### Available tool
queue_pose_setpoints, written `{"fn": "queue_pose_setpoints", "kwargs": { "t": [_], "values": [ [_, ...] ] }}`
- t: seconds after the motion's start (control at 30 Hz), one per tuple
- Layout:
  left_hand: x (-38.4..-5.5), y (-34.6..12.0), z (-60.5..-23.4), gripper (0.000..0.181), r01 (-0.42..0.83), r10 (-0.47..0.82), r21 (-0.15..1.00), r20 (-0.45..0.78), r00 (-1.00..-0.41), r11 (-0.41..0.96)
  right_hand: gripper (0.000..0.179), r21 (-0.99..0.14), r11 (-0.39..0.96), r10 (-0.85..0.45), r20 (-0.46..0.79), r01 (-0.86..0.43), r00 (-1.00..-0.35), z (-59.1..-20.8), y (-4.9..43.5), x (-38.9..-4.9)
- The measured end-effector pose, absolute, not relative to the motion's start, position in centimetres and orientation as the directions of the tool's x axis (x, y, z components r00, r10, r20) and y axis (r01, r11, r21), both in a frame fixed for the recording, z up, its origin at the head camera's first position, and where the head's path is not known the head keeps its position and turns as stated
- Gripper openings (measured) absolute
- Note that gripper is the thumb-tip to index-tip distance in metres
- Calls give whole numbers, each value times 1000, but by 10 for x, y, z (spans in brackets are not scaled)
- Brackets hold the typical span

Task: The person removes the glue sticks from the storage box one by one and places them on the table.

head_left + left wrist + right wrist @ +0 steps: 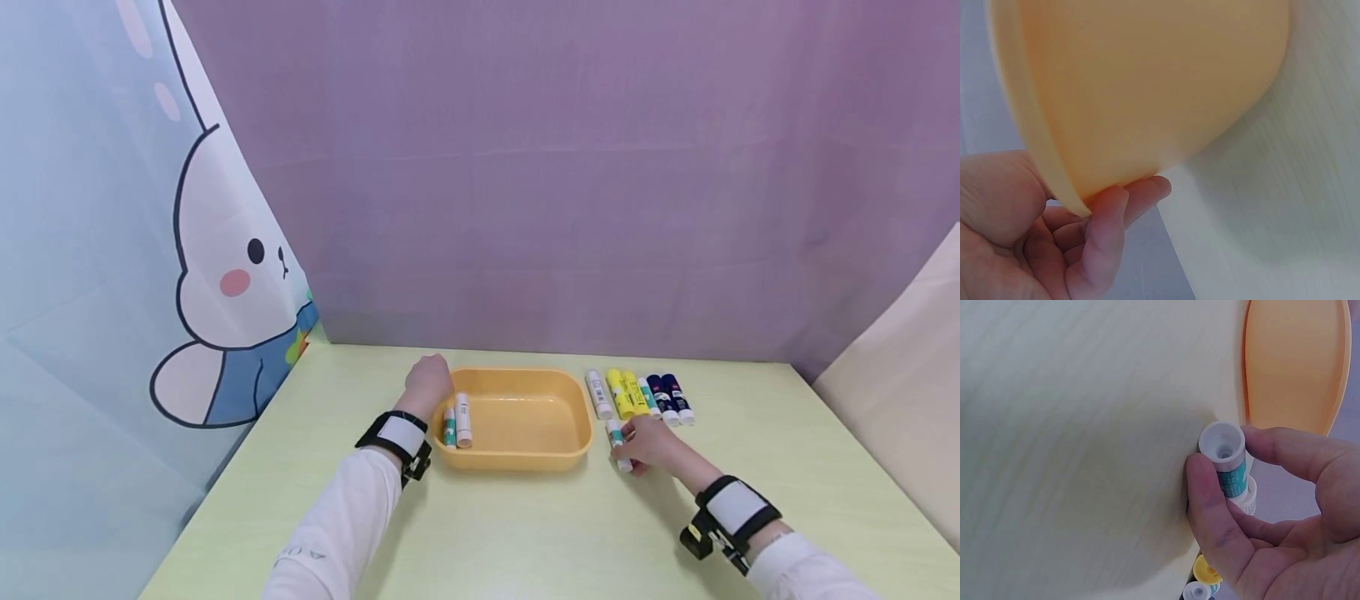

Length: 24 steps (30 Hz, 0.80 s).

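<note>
My left hand [430, 383] grips the left end of a yellow-orange plastic tray [517, 460] by its rim. In the left wrist view, curled fingers [1105, 240] press the tray's outer wall [1147, 81] below the lip. Inside the tray, at its left end, lie a short teal-and-white glue stick [450, 427] and a longer white one [463, 421]. Just right of the tray, my right hand [652, 442] pinches another teal-and-white glue stick [1233, 481] between thumb and fingers. Its hollow white end [1222, 442] faces the right wrist camera.
Behind the right hand, several glue sticks lie side by side: a white one [598, 394], yellow ones [619, 393], a teal-and-white one [647, 396] and dark blue ones [677, 397]. A purple cloth [555, 183] hangs behind the pale table [517, 533].
</note>
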<state>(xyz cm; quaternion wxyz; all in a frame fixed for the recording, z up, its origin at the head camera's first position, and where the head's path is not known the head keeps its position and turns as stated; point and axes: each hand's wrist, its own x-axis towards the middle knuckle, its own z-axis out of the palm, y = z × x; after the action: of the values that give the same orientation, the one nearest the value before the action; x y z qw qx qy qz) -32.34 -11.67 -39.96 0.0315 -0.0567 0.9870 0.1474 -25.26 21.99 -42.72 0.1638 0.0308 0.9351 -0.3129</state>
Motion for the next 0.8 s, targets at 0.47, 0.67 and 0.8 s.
{"fn": "queue_pose_setpoints", "kwargs": {
  "t": [0.47, 0.67, 0.8],
  "values": [
    [-320, -117, -398, 17, -115, -97, 292, -75, -992, 949, 46, -528, 840, -65, -326, 125, -943, -414, 220, -250],
    [-321, -118, -398, 17, -96, -84, 287, -56, -995, 953, 54, -475, 878, -92, -275, 52, -957, -383, 216, -256],
    [-321, -118, -398, 15, -96, -82, 300, -59, -995, 949, 58, -451, 893, -135, -254, -6, -958, -353, 209, -258]
  ]
}}
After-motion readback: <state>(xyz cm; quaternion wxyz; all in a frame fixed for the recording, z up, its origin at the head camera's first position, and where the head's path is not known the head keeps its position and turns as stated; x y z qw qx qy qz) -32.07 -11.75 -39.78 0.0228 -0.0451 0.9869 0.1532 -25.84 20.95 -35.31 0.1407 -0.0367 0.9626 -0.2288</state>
